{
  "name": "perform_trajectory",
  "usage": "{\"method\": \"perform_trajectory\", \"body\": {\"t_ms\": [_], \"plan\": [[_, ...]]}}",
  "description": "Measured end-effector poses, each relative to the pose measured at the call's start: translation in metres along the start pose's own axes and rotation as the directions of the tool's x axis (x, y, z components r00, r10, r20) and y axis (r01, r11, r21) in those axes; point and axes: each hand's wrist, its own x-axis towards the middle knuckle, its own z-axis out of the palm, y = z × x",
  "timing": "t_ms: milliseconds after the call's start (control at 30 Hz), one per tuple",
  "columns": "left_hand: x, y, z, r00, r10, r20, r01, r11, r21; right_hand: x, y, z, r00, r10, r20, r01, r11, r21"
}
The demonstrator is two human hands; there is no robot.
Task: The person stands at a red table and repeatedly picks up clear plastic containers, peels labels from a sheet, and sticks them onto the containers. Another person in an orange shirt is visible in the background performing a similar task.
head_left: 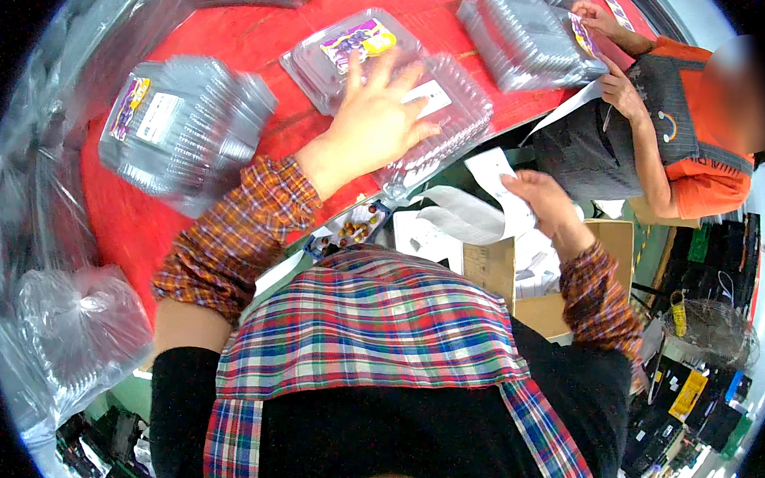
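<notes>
My left hand [363,128] lies spread over an opened clear plastic clamshell container [465,113], its fingers apart across the fold between the halves. One half carries a purple and yellow sticker [359,41]. On the other half, beside my fingertips, sits a white label [428,98]. Between thumb and fingers my right hand [549,204] pinches a strip of white labels [490,171], off the table's near edge. The strip's loose backing paper [463,216] curls below it.
Stacked clamshells stand on the red table [237,33]: one stack [192,131] at left, another [530,42] at far right. A bagged stack [84,326] lies lower left. An open cardboard box [542,315] holds white paper. At right, a co-worker's hands [619,91] handle a stickered container.
</notes>
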Motion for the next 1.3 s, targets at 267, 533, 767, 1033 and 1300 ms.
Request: {"method": "perform_trajectory", "body": {"t_ms": [267,533,767,1033,1300], "plan": [[0.025,0.015,0.001,0.932,-0.21,0.296,0.214,0.977,0.018,0.006,0.069,0.028,0.997,-0.072,-0.025,0.071,0.997,-0.02],[0.034,0.012,-0.003,0.821,-0.303,0.484,0.324,0.945,0.043,0.032,0.073,0.033,0.967,-0.238,0.092,0.234,0.971,0.046],[0.025,-0.022,-0.022,0.886,-0.193,0.422,0.366,0.849,-0.381,0.042,0.037,0.069,0.883,-0.406,0.233,0.31,0.88,0.359],[0.025,-0.051,-0.058,0.85,-0.334,0.406,0.526,0.52,-0.673,0.058,0.02,0.083,0.898,-0.386,0.213,0.233,0.825,0.514],[0.004,-0.034,-0.252,0.849,-0.398,-0.347,0.231,0.871,-0.434,0.055,0.057,0.084,0.935,-0.315,0.164,0.323,0.946,-0.024]]}}
